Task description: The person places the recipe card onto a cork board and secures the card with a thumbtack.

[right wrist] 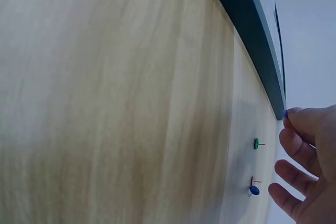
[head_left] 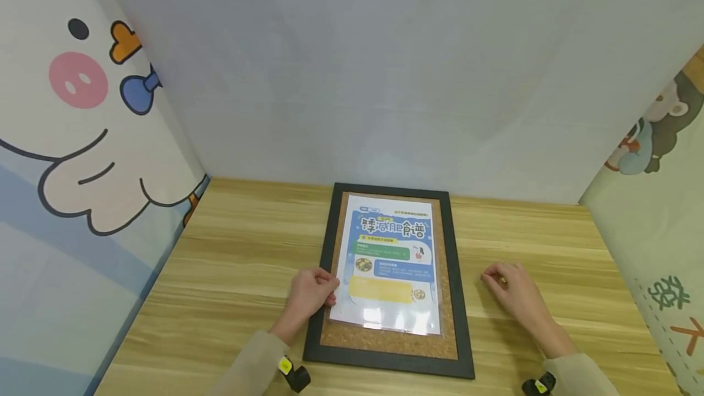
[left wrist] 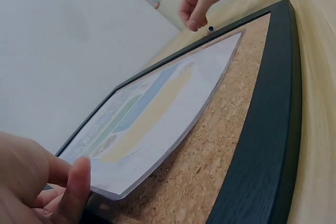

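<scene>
A printed sheet in a clear sleeve lies on a cork board with a black frame. At its left edge my left hand holds the sheet between thumb and fingers; in the left wrist view the hand pinches a corner, and the sheet bows slightly above the cork. Right of the board, my right hand is over the table. The right wrist view shows the right hand pinching a small purple pin between thumb and forefinger.
Push pins lie on the wooden table near the right hand, among them a green pin and a blue pin. A pale wall stands behind the table, with cartoon-printed panels at both sides.
</scene>
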The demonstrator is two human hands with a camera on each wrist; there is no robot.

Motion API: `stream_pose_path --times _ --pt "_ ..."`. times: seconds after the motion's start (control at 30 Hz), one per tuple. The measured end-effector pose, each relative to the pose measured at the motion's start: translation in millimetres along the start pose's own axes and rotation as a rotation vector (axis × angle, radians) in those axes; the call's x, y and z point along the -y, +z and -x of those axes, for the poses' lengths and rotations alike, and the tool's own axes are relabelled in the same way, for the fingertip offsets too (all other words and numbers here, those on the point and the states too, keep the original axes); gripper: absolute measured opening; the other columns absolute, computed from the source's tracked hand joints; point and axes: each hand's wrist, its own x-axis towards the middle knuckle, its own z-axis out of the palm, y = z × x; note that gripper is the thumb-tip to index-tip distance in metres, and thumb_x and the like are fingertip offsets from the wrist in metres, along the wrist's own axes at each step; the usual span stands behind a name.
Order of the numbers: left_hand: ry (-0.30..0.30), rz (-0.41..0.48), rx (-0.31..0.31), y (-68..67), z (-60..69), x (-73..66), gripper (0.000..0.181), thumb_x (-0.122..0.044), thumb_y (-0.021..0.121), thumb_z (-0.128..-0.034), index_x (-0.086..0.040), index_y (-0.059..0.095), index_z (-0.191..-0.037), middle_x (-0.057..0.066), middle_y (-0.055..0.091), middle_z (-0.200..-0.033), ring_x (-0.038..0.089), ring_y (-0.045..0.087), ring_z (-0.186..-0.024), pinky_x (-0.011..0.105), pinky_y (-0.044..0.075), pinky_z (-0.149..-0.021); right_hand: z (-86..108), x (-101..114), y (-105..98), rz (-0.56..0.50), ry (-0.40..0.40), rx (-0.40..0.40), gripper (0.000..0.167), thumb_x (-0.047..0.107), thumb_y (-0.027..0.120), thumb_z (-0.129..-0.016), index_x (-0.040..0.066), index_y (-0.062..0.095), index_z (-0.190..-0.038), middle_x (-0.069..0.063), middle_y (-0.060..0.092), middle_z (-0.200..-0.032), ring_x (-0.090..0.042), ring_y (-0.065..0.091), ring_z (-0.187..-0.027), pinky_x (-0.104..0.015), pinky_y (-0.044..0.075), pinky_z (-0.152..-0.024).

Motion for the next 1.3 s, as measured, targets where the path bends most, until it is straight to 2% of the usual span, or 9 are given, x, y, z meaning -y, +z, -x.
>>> stream_pose_path --times 0.13,0.33,0.43,0.53,0.67,0.77,0.93,1.1,1.3 --pt "-0.017 0.000 0.006 1.9 -1.9 -2.0 0.013 -0.005 0.071 -0.0939 0.007 0.069 -0.097 0.005 0.067 -0.069 0.008 0.063 -0.053 0.023 0.054 -0.054 2.5 -1.9 -0.9 -0.003 0.013 0.003 0.007 0.010 0.075 -0.097 0.003 0.074 -0.094 -0.005 0.072 -0.092 -0.024 0.059 -0.089 -0.043 0.051 -0.075" --pt "0.015 -0.013 0.028 3.0 -1.3 -2.7 0.013 -0.005 0.071 -0.0941 0.007 0.067 -0.096 0.006 0.065 -0.068 0.008 0.062 -0.051 0.025 0.054 -0.052 6.9 -5.4 -1.5 -0.004 0.008 -0.014 0.004 0.007 0.077 -0.094 0.004 0.074 -0.094 -0.003 0.072 -0.091 -0.023 0.059 -0.087 -0.038 0.052 -0.073" --pt "0.087 -0.107 0.034 2.4 0.0 -2.7 0.012 -0.007 0.072 -0.0948 0.004 0.067 -0.093 0.005 0.064 -0.068 0.009 0.059 -0.051 0.026 0.052 -0.051 7.7 -6.5 -1.6 -0.003 -0.004 -0.026 0.003 0.006 0.077 -0.094 0.005 0.075 -0.093 -0.002 0.073 -0.091 -0.022 0.059 -0.087 -0.036 0.053 -0.072" --pt "0.181 -0.272 0.017 3.9 -0.6 -3.2 0.013 -0.009 0.074 -0.0953 0.000 0.067 -0.089 0.003 0.064 -0.071 0.011 0.057 -0.056 0.027 0.049 -0.052 7.4 -6.8 -2.1 -0.007 0.004 -0.023 0.005 0.008 0.074 -0.096 0.004 0.075 -0.093 -0.003 0.073 -0.091 -0.022 0.060 -0.087 -0.037 0.053 -0.073" --pt "0.260 -0.466 -0.004 6.8 -3.6 -6.8 0.018 -0.010 0.076 -0.0945 -0.005 0.064 -0.082 0.001 0.058 -0.069 0.011 0.051 -0.059 0.025 0.044 -0.052 6.6 -7.1 -2.9 -0.010 0.017 -0.012 0.010 0.011 0.072 -0.099 0.003 0.074 -0.093 -0.004 0.073 -0.093 -0.023 0.060 -0.089 -0.039 0.053 -0.074" --pt "0.301 -0.527 0.006 6.2 -5.0 -11.1 0.023 -0.008 0.076 -0.0937 -0.006 0.060 -0.078 0.000 0.053 -0.066 0.012 0.047 -0.057 0.025 0.040 -0.050 6.7 -7.9 -2.2 -0.008 0.014 -0.019 0.007 0.010 0.073 -0.098 0.004 0.075 -0.094 -0.004 0.073 -0.093 -0.022 0.059 -0.088 -0.038 0.053 -0.075" --pt "0.343 -0.570 0.029 1.6 -3.7 -11.7 0.020 -0.005 0.075 -0.0945 -0.005 0.060 -0.081 0.002 0.054 -0.070 0.013 0.047 -0.061 0.026 0.041 -0.053 9.9 -8.4 2.6 0.001 0.008 -0.020 0.005 0.009 0.075 -0.096 0.005 0.075 -0.094 -0.003 0.073 -0.092 -0.020 0.058 -0.086 -0.036 0.050 -0.073" --pt "0.408 -0.570 0.022 -3.7 -4.8 -4.2 0.007 -0.001 0.074 -0.0947 -0.002 0.068 -0.098 0.002 0.052 -0.077 0.013 0.045 -0.067 0.026 0.041 -0.058 13.0 -6.1 6.7 -0.008 0.019 0.013 0.009 0.013 0.073 -0.098 0.004 0.075 -0.096 -0.004 0.074 -0.093 -0.021 0.058 -0.087 -0.037 0.049 -0.073" --pt "0.475 -0.544 0.085 -8.5 -18.4 -0.9 0.027 -0.004 0.077 -0.0927 0.002 0.073 -0.118 -0.001 0.048 -0.076 0.012 0.041 -0.067 0.024 0.036 -0.058 9.1 -3.7 6.0 -0.005 0.028 -0.005 0.010 0.013 0.073 -0.098 0.003 0.075 -0.095 -0.005 0.074 -0.094 -0.023 0.060 -0.089 -0.042 0.049 -0.075"
